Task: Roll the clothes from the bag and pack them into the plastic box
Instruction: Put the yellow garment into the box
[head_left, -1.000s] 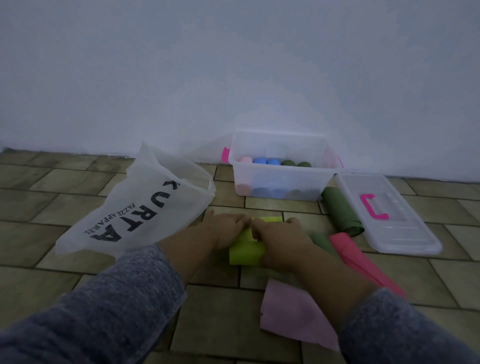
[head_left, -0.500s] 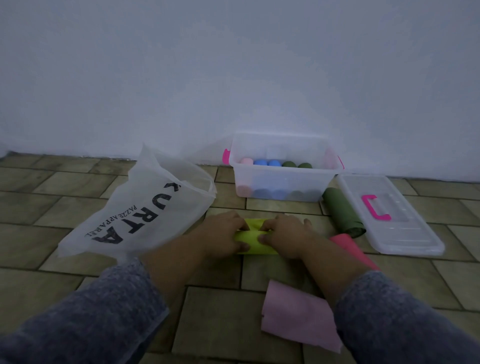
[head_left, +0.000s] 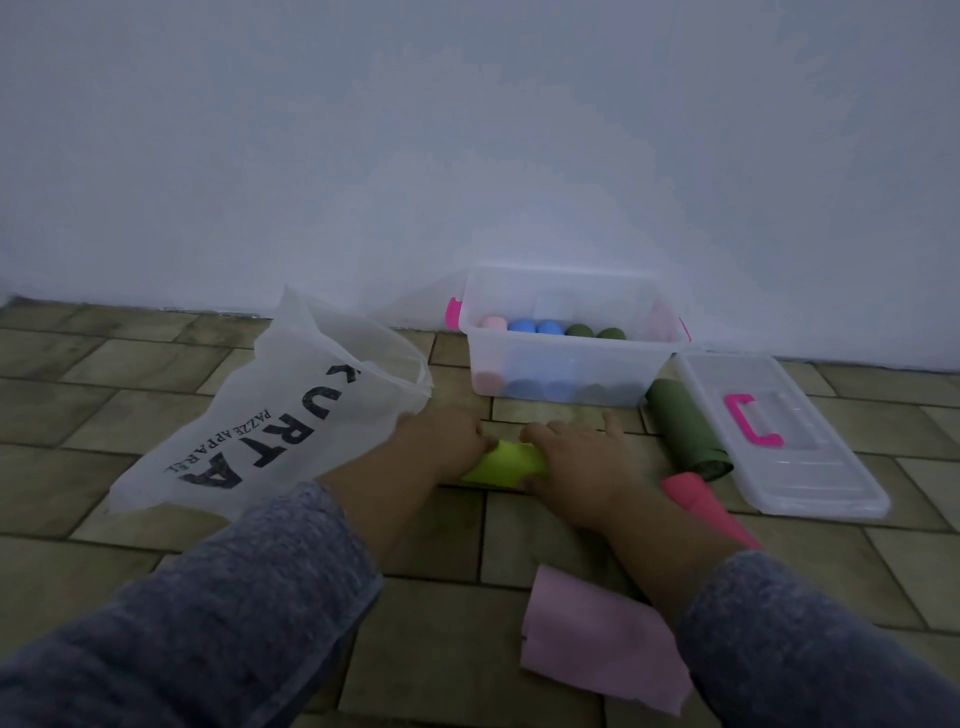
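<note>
Down on the tiled floor, the person has a lime-green roll lying crosswise in front of them, near the middle of the scene and just short of the plastic box. The left hand covers its left end and the right hand its right, fingers curled over the top and held close together, seemingly to keep the fabric wound tight. The box stands open against the far wall with pink, blue and green rolls lined up inside, and its lid lies to its right. A dark green roll and a red-pink roll wait between, likely next to go in. The bag slumps to the left, and a pale pink cloth lies flat nearest, unrolled.
</note>
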